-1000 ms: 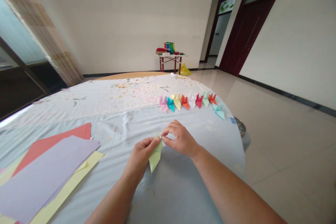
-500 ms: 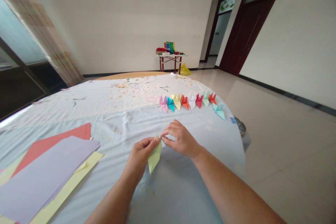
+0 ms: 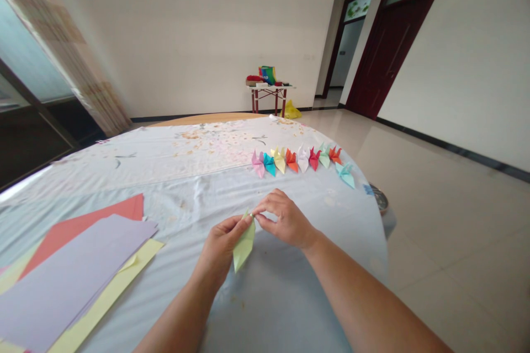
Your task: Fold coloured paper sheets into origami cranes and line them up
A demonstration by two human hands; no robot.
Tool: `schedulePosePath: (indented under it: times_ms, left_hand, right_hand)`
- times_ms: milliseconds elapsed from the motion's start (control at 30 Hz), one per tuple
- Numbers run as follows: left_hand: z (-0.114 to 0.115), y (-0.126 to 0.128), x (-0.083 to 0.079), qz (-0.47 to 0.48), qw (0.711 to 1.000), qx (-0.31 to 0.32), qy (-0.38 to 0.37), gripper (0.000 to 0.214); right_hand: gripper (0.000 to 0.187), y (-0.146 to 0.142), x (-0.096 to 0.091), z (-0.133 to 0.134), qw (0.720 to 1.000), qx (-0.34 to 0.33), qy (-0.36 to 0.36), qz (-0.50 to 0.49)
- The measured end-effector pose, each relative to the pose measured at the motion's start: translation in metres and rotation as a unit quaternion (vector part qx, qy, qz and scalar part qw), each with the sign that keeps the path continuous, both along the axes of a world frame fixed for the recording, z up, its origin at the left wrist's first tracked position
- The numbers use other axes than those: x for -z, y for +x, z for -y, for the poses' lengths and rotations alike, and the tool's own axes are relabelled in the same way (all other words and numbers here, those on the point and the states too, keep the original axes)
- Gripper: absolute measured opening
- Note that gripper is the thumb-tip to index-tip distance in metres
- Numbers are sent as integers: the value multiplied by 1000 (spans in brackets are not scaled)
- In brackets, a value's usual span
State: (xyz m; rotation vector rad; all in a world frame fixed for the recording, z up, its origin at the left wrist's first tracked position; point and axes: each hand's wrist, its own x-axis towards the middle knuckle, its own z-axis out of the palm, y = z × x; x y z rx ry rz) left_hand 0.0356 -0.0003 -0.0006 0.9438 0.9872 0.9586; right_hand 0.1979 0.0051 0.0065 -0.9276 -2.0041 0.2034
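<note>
A pale green folded paper piece (image 3: 243,246) hangs point-down above the table's near edge. My left hand (image 3: 219,247) is closed on its upper left side. My right hand (image 3: 282,219) pinches its top tip with thumb and forefinger. The two hands meet over the paper. Beyond them a row of several small folded paper cranes (image 3: 296,160) in pink, blue, yellow, orange, white, red and green stands on the cloth.
A round table under a light floral cloth (image 3: 165,160) fills the foreground. Large sheets of lilac, red and yellow paper (image 3: 78,265) lie at the left. A small red-legged side table (image 3: 268,94) with bags stands by the far wall. Dark red doors (image 3: 389,49) are at the right.
The green paper has shifted very slightly left and down between my fingers. Both hands stay where they were.
</note>
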Motion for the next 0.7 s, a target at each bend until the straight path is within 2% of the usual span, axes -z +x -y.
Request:
schedulePosePath:
  times_ms: [467,700]
  left_hand:
    - [-2,0,4,-41,999,26,25,34]
    - [0,-1,4,-12,1000,21,12,31]
  right_hand:
    - [9,0,0,0,1000,12,8,20]
    - [6,0,-1,1,1000,11,9,25]
